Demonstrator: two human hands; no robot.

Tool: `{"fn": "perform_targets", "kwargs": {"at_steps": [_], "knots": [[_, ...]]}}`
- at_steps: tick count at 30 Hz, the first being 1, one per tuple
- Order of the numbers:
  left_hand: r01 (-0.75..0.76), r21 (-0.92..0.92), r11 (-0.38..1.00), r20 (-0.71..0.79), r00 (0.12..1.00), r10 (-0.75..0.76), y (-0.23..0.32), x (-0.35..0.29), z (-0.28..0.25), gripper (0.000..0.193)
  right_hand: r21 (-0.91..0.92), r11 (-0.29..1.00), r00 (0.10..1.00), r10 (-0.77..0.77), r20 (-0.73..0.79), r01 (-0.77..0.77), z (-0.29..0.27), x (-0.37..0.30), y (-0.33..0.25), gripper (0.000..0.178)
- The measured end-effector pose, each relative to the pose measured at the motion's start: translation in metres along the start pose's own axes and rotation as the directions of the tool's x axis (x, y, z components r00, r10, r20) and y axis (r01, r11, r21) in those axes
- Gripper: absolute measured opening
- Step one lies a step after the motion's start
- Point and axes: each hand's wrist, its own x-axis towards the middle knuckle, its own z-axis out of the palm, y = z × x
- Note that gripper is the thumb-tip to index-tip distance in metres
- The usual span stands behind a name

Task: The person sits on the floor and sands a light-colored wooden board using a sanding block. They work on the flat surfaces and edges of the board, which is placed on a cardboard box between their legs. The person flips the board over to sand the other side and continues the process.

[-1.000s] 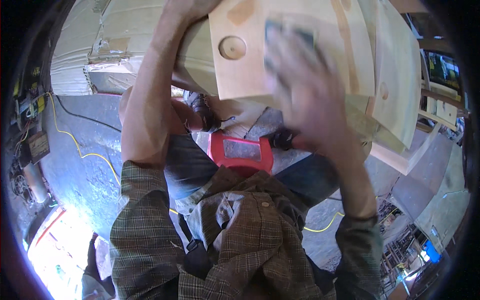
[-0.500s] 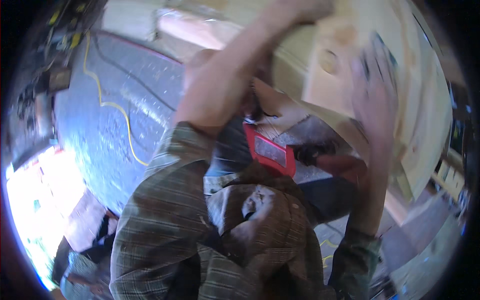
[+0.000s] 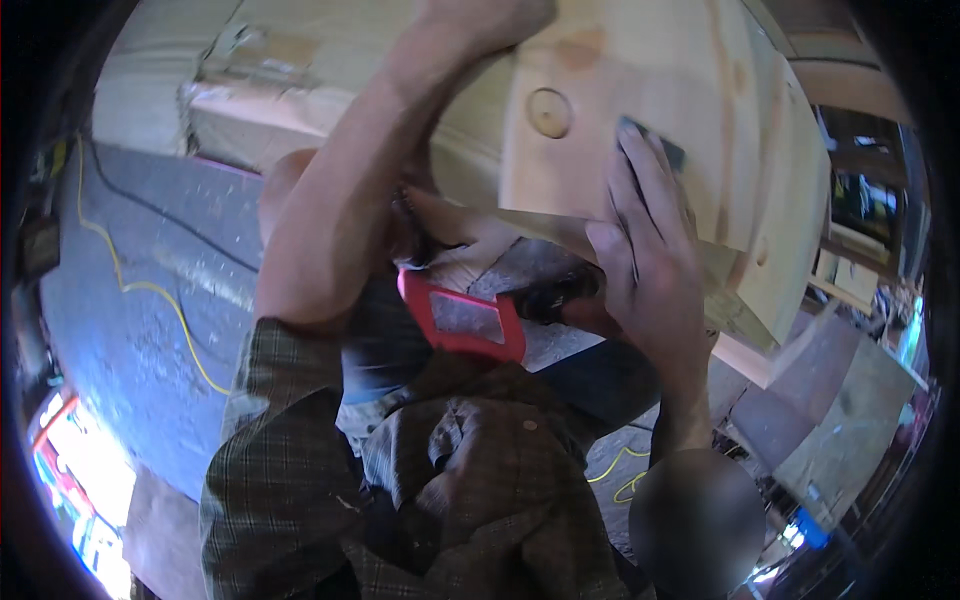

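A pale pine panel [image 3: 600, 90] with a round knot or plug lies in front of me. My right hand [image 3: 650, 240] rests on it, fingers stretched forward and pressed over a dark flat piece [image 3: 667, 150], which looks like a sanding pad. Only the far edge of that piece shows past the fingers. At the top edge of the view, my left hand [image 3: 495, 18] is on the left part of the panel. Its fingers are hidden, partly cut off by the frame.
Left of the panel is a worn wooden beam [image 3: 330, 40] with a split section. A yellow cord [image 3: 150, 287] runs over the grey floor [image 3: 140, 340]. Between my legs stands a red piece [image 3: 465, 345] with a rectangular opening. Cluttered shelves [image 3: 860, 200] stand at the right.
The view has swung right, so the scene sits further left. My right hand has drawn a little nearer along the panel. The left hand stays at about the same place on it.
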Motion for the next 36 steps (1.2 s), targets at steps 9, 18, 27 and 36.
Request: {"fn": "perform_targets", "kwargs": {"at_steps": [9, 18, 27, 36], "knots": [[0.027, -0.038, 0.999, 0.151, 0.988, -0.021, 0.010, 0.003, -0.008, 0.040, -0.045, 0.997, 0.990, 0.065, -0.124, -0.071, 0.010, -0.008, -0.005, 0.038], [0.061, -0.043, 0.997, 0.156, 0.986, -0.053, 0.012, -0.001, 0.000, 0.041, -0.047, 0.998, 0.982, 0.033, -0.187, -0.042, 0.020, 0.010, 0.004, 0.029], [0.095, -0.090, 0.991, 0.230, 0.970, -0.072, 0.017, 0.007, -0.001, 0.038, -0.086, 0.990, 0.970, 0.087, -0.226, -0.109, 0.029, 0.035, 0.008, 0.032], [0.061, -0.109, 0.992, 0.224, 0.974, -0.035, 0.019, 0.008, -0.005, 0.036, -0.108, 0.952, 0.958, 0.286, -0.020, -0.286, -0.001, 0.047, 0.041, 0.030]]}}
